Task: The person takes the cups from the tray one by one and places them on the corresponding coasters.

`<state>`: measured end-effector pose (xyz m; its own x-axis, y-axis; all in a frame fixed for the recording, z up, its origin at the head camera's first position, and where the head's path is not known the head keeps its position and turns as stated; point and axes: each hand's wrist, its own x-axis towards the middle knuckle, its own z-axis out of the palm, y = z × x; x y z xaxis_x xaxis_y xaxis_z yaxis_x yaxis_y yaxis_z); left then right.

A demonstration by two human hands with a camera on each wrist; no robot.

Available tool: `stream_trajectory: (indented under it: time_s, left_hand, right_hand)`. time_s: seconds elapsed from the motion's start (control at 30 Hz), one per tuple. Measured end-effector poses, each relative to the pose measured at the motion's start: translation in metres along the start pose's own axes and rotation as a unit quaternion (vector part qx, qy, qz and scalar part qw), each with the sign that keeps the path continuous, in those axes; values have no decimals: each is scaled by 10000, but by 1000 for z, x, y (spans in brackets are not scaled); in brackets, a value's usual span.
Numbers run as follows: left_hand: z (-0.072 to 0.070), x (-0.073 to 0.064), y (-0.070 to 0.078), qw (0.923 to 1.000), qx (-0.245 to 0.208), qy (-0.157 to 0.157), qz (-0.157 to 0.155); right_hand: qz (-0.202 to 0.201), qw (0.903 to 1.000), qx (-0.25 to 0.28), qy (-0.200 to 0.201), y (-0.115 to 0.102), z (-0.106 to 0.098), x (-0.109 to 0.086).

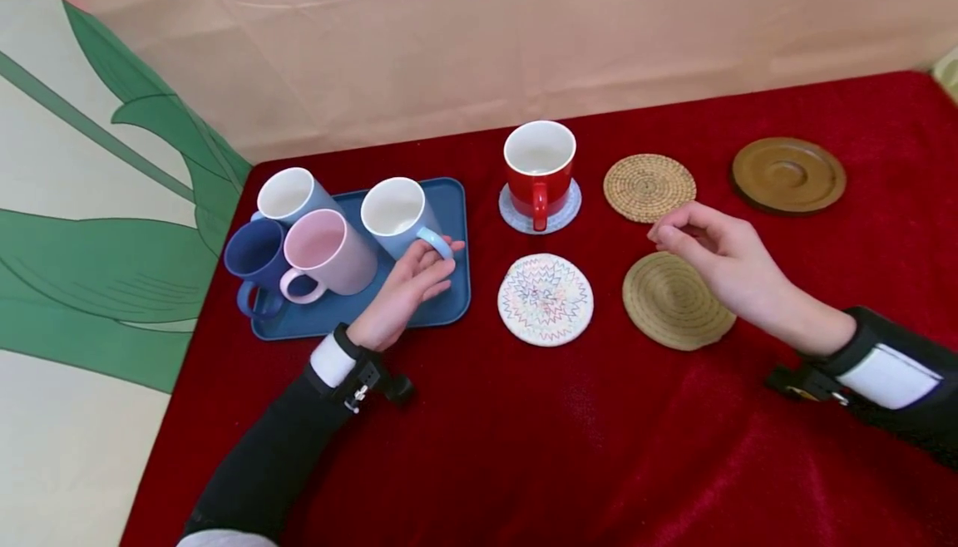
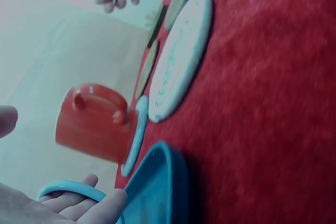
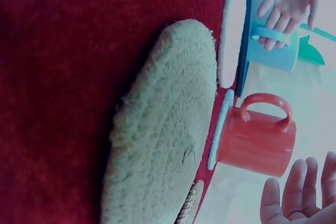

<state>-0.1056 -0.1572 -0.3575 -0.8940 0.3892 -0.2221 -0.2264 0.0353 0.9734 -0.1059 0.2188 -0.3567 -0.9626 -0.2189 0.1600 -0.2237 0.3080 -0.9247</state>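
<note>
My left hand (image 1: 410, 285) is at the handle of a light blue mug (image 1: 398, 219) on the blue tray (image 1: 445, 302). Its fingers (image 2: 79, 205) reach past the inside of the handle (image 2: 68, 184) without curling round it, and the thumb stands apart. Above the table, near the olive woven coaster (image 1: 674, 302), hovers my right hand (image 1: 718, 252), loosely bent with nothing in it. The right wrist view has that hand's fingers (image 3: 294, 187) spread at the lower corner. A red mug (image 1: 535, 177) sits on a pale blue coaster (image 1: 576, 202) between the hands.
A pink mug (image 1: 337, 256), a dark blue mug (image 1: 254, 260) and another light blue mug (image 1: 292, 194) crowd the tray's left side. A white zigzag-stitched coaster (image 1: 545, 299), a wicker coaster (image 1: 649, 187) and a brown wooden coaster (image 1: 789, 174) lie on the red cloth (image 1: 524, 431).
</note>
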Motion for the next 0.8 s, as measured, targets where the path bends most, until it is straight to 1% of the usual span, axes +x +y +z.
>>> stream_trajectory:
  time_s: [0.17,0.23,0.27,0.33,0.37,0.4,0.43,0.47,0.5,0.57,0.6,0.63,0.67,0.7,0.73,0.77,0.8]
  left_hand:
    - [9,-1,0,9995,26,-303,29]
    - [12,-1,0,9990,92,-434,39]
    - [13,-1,0,9986,197,-485,43]
    - [13,-3,1,9964,664,-534,24]
    - [13,-5,2,9938,965,-550,-18]
    - [12,-7,3,9887,1396,-553,-41]
    - [11,-10,4,9801,1909,-549,-45]
    - [9,-13,6,9678,2460,-531,-55]
    - [7,-16,7,9528,2994,-508,-55]
    - [1,-23,9,9175,3955,-430,36]
    - [-3,-25,9,8957,4429,-361,131]
    - [-7,-27,9,8771,4789,-295,225]
    - [-11,-30,8,8610,5072,-233,307]
    - [-16,-31,8,8471,5297,-190,384]
    - [-20,-32,7,8361,5462,-177,465]
    - [-24,-33,6,8286,5570,-200,526]
    - [-28,-34,5,8242,5628,-256,572]
  right_hand:
    - [48,10000,-76,-9,-2,1,-1]
    - [43,10000,-74,-6,-4,3,-1]
    - [43,10000,-67,-6,-5,5,0]
    - [-12,10000,-82,-31,-9,10,1]
    - [-43,9999,-110,-69,-11,13,2]
    - [-82,9998,-133,-115,-14,17,4]
    - [-108,9997,-137,-178,-17,21,5]
    - [-132,9995,-149,-263,-20,25,7]
    - [-137,9991,-181,-370,-24,29,9]
    - [-109,9981,-191,-576,-31,39,14]
    - [-84,9976,-167,-672,-34,44,17]
    - [-41,9969,-139,-768,-38,49,20]
    - [13,9964,-114,-836,-41,54,23]
    - [65,9958,-93,-904,-44,60,26]
    - [96,9954,-49,-956,-46,66,29]
    - [125,9946,-33,-1027,-49,71,32]
    - [152,9940,-27,-1086,-50,77,35]
